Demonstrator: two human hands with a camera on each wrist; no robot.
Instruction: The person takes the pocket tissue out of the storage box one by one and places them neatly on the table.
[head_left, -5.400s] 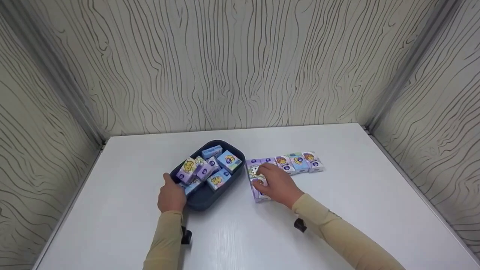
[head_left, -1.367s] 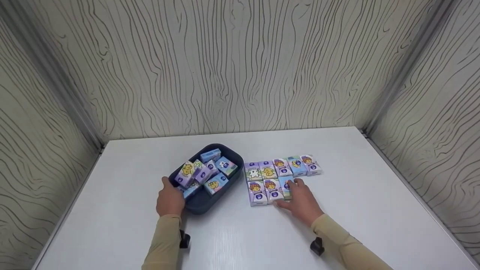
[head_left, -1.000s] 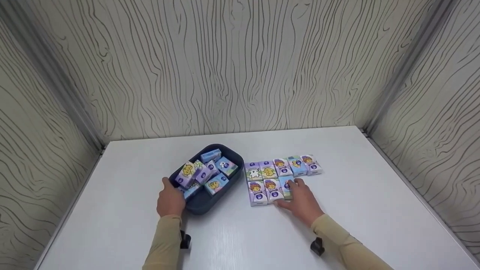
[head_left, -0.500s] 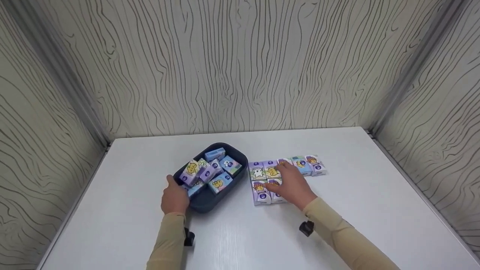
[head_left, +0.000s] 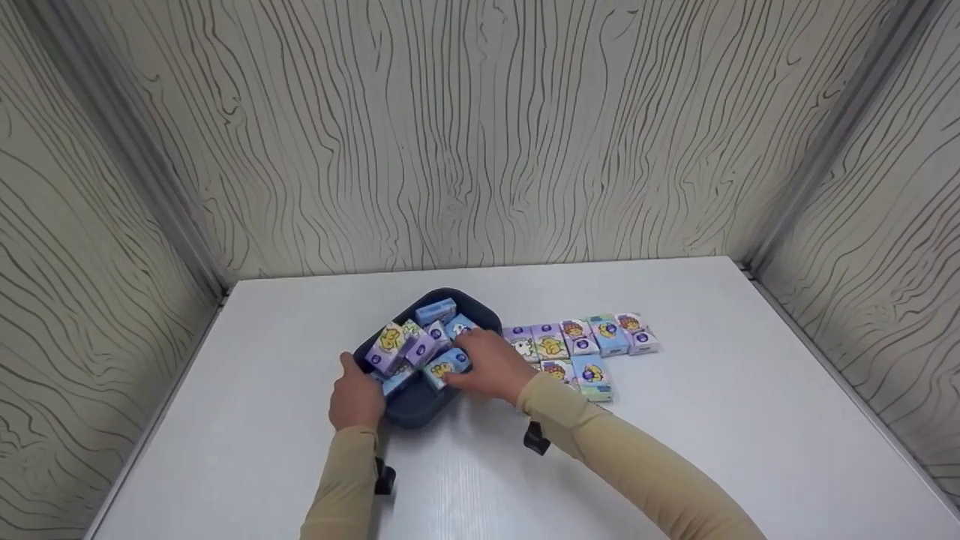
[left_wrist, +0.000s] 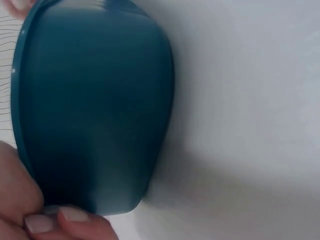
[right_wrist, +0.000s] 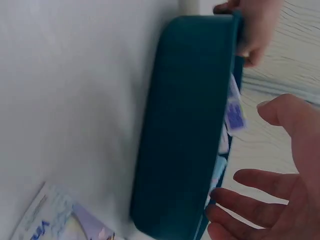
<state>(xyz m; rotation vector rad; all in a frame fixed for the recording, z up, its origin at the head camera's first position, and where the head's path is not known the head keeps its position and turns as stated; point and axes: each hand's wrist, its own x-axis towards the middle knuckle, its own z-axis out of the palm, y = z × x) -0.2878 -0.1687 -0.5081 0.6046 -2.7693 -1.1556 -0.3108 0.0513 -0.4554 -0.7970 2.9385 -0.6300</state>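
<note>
A dark blue-green plastic tray [head_left: 411, 414] stands at a slant on the table, holding several small purple and blue packs printed with cartoon figures. My left hand [head_left: 356, 399] grips the tray's near left rim; the left wrist view shows its fingers [left_wrist: 82, 223] curled against the tray's end. My right hand [head_left: 491, 364] hovers over the right rim, thumb and fingers spread around a blue pack [head_left: 442, 370]. In the right wrist view a gap parts the thumb from the fingers [right_wrist: 250, 205], with nothing held between them. Whether a fingertip touches a pack I cannot tell.
To the right of the tray, more such packs [head_left: 551, 345] lie flat in two adjoining rows, the back row longer. A blue pack [head_left: 592, 377] ends the front row; my right forearm partly covers that row. Wood-patterned panels [head_left: 465, 135] enclose the white table [head_left: 285, 315].
A blue pack from the tray has joined the front row. My right hand has since let go of it and moved left over the tray. My left hand has stayed on the rim.
</note>
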